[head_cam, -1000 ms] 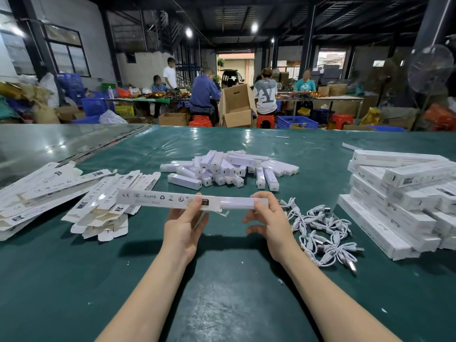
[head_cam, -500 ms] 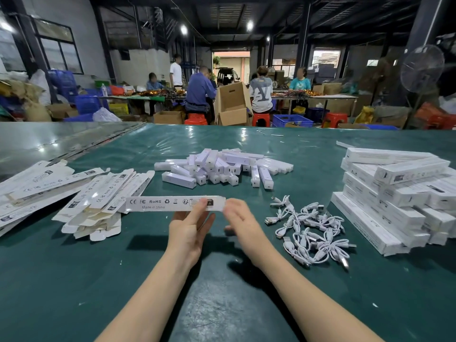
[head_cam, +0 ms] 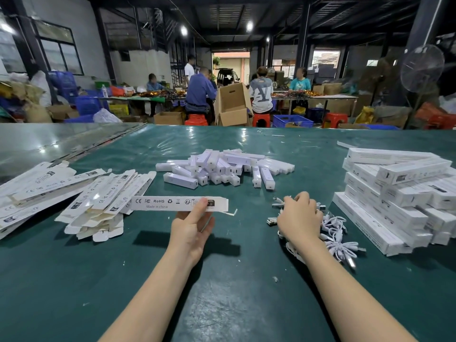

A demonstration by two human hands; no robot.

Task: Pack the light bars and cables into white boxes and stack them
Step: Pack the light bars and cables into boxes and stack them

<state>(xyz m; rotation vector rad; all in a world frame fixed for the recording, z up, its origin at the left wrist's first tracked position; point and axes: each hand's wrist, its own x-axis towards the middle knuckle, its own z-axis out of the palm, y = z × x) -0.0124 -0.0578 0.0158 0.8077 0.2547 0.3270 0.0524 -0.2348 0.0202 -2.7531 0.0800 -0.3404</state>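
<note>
My left hand [head_cam: 191,228] holds a long white box [head_cam: 167,203] level above the green table, thumb on its printed face; the right end flap hangs open. My right hand [head_cam: 299,218] lies on the heap of white cables [head_cam: 338,233], its fingers curled around one cable [head_cam: 277,205]. Beyond the hands sits a pile of white light bars [head_cam: 222,166]. Flat unfolded boxes [head_cam: 98,201] spread at the left. Packed white boxes [head_cam: 394,193] are stacked at the right.
The green table [head_cam: 222,292] runs to a far edge, with paper scraps [head_cam: 345,144] near it. A glossy sheet [head_cam: 49,141] covers the far left corner. People sit at other tables behind, among cardboard cartons [head_cam: 232,104] and red stools.
My right hand let go of the box's right end and moved right onto the cable heap. The light bar that stuck out of the box is no longer seen. My left hand keeps the box.
</note>
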